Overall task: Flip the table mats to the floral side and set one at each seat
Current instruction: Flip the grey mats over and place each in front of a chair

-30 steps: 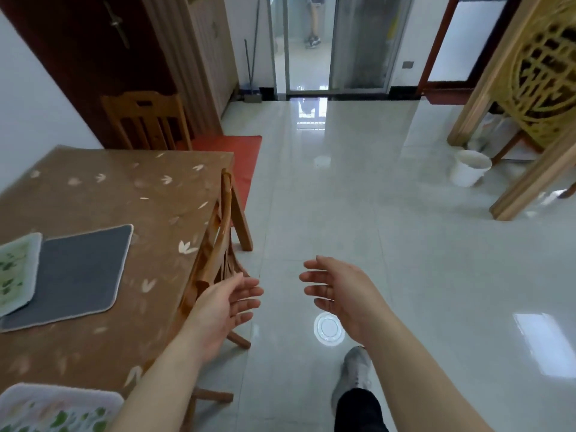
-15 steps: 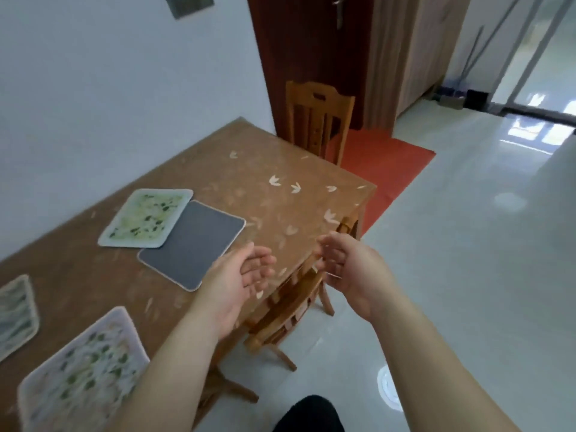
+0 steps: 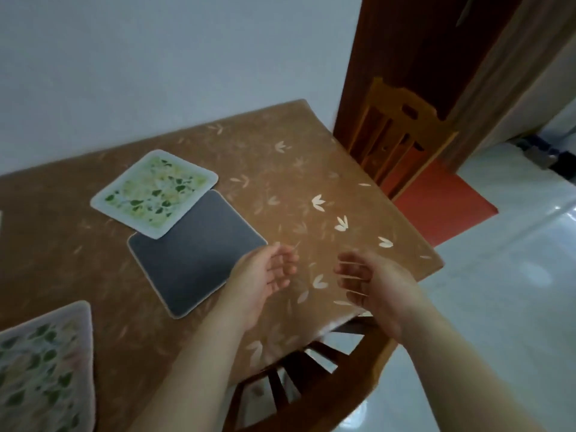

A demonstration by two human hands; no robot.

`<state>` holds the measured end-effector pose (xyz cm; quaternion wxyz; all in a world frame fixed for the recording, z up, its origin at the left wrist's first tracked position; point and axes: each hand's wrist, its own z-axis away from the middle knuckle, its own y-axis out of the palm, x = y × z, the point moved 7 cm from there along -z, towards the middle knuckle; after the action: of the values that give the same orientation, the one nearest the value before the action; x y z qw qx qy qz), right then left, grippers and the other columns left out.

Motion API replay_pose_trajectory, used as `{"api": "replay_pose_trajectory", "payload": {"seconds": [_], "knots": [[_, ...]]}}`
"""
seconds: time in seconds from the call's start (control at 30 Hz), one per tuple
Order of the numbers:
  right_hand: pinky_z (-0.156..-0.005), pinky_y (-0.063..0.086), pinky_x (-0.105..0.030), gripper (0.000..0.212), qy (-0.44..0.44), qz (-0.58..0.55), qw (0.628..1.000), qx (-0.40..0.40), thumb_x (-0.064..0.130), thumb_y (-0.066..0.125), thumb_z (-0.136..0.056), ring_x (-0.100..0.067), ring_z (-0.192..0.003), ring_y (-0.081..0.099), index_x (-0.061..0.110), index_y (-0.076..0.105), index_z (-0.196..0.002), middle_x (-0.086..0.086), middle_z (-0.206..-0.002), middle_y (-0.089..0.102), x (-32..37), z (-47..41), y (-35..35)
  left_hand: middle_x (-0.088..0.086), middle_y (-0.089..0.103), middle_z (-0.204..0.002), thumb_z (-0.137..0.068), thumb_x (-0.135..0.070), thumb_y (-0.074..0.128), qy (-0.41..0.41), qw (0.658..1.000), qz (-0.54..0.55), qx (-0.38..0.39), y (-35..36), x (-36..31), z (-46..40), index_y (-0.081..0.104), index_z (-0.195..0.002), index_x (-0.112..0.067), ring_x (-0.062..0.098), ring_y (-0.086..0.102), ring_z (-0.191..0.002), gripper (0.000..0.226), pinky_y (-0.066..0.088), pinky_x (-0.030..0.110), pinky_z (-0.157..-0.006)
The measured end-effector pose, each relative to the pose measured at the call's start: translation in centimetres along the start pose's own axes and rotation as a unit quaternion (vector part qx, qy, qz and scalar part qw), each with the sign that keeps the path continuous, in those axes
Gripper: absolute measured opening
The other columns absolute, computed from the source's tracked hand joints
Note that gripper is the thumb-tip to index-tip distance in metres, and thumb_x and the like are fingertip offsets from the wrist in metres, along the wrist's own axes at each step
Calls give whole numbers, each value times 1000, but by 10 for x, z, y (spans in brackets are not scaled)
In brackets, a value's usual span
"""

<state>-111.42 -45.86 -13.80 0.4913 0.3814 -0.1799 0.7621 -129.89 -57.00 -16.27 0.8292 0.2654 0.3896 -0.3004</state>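
A mat lying grey side up (image 3: 194, 251) sits near the middle of the brown table (image 3: 280, 188). A floral mat (image 3: 155, 192) overlaps its far left corner. Another floral mat (image 3: 43, 369) lies at the near left edge. My left hand (image 3: 265, 275) hovers just right of the grey mat, fingers loosely curled, holding nothing. My right hand (image 3: 371, 285) hangs over the table's near right part, palm turned left, also holding nothing.
A wooden chair (image 3: 311, 388) is tucked under the table's near edge below my arms. A second chair (image 3: 402, 132) stands at the far end before a dark door. A red floor mat (image 3: 442, 204) lies on the glossy tiles to the right.
The view has swung left from the open floor onto the table. Both hands now hover over the tabletop, my left one close to the grey mat.
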Motion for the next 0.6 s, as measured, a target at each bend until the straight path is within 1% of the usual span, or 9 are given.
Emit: {"api": "replay_pose_trajectory", "payload": {"seconds": [0.07,0.13,0.23,0.3,0.37,0.43,0.5,0.6], "knots": [[-71,51,-34,29,-4,-7,1000,6,35,59,-98,-15,-69,71,13,76,-107,-6,-92,80,15,-32,11,7,79,-97,-100,-33,54,11,999,41,-5,0,-25,-28,77,-102,-11,19,74,-83,32,55,33,-73],[-69,50,-33,27,23,-1,999,26,34,59,-98,-15,-68,70,13,75,-106,-6,-92,79,15,-57,35,5,79,-93,-100,-32,54,11,996,81,-27,-12,-38,-46,75,-100,-11,16,72,-78,30,56,29,-68],[-62,49,-30,24,77,21,995,61,31,59,-98,-15,-65,68,13,74,-102,-6,-90,77,-2,-85,79,2,80,-92,-101,-33,53,-11,991,112,-70,-49,-30,-66,75,-98,-15,13,73,-77,29,54,28,-68],[-62,48,-29,23,109,48,989,88,30,58,-99,-14,-63,67,14,74,-101,-5,-90,77,-17,-101,108,0,81,-92,-101,-34,53,-45,984,122,-119,-83,-11,-73,75,-99,-15,12,74,-77,30,53,29,-70],[-63,48,-28,23,139,67,982,107,29,57,-100,-14,-63,66,12,73,-102,-4,-87,77,-29,-114,133,-1,81,-93,-101,-34,53,-77,971,143,-175,-119,9,-76,75,-101,-15,13,74,-81,29,52,29,-71],[-60,47,-27,23,164,69,976,126,26,57,-101,-15,-61,65,10,72,-103,-4,-80,76,-38,-125,155,-1,81,-97,-100,-34,53,-93,954,175,-224,-152,26,-73,74,-105,-15,13,75,-84,29,52,30,-70],[-52,50,-24,22,184,64,970,145,25,58,-101,-13,-55,65,8,72,-104,-4,-76,76,-43,-136,171,0,81,-100,-99,-32,54,-97,935,221,-258,-176,39,-71,73,-108,-14,12,76,-82,28,52,30,-70],[-49,54,-22,22,214,64,962,155,26,59,-101,-13,-54,69,8,72,-103,-5,-77,78,-48,-154,184,6,78,-107,-98,-26,53,-109,897,308,-298,-192,56,-71,69,-107,-11,18,73,-86,24,52,32,-70]]}}
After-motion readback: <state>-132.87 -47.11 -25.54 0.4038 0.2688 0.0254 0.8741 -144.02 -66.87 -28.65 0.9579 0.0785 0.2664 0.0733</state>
